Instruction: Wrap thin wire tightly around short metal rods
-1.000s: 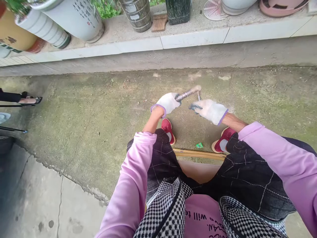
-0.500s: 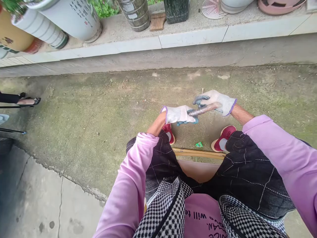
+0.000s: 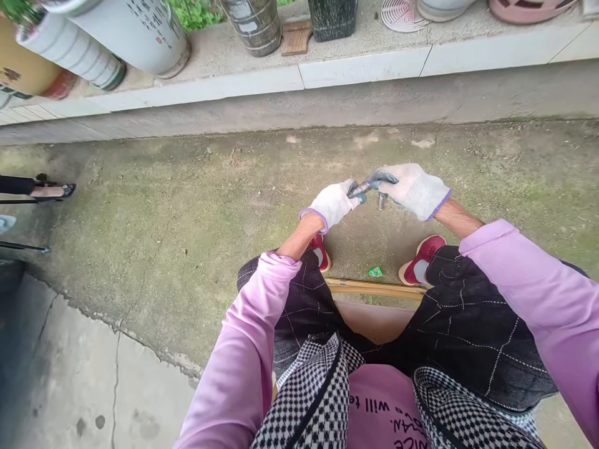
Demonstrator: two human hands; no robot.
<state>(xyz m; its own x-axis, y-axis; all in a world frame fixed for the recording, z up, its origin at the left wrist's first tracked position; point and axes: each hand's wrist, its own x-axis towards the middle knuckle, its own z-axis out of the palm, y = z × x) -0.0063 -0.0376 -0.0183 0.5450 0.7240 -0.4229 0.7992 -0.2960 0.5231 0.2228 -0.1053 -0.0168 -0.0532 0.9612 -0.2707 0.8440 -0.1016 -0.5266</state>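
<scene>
Both my hands wear white knit gloves with purple cuffs and meet above the ground in front of my knees. My left hand [image 3: 333, 203] is closed on the end of a short grey metal rod [image 3: 361, 187]. My right hand [image 3: 412, 187] is closed round the rod's other part, and a small metal piece [image 3: 381, 201] sticks down below its fingers. Most of the rod is hidden inside the gloves. My red shoes [image 3: 421, 257] stand on the concrete below.
I sit on a wooden seat edge [image 3: 374, 289]. A small green scrap [image 3: 375, 272] lies between my feet. A raised ledge [image 3: 365, 68] at the back carries pots and containers. Another person's foot in a dark sandal [image 3: 51, 190] is at the far left.
My hands have drawn closer together. The rod, earlier held out long in my left hand, now lies mostly covered between both gloves, and my left hand has risen toward the right.
</scene>
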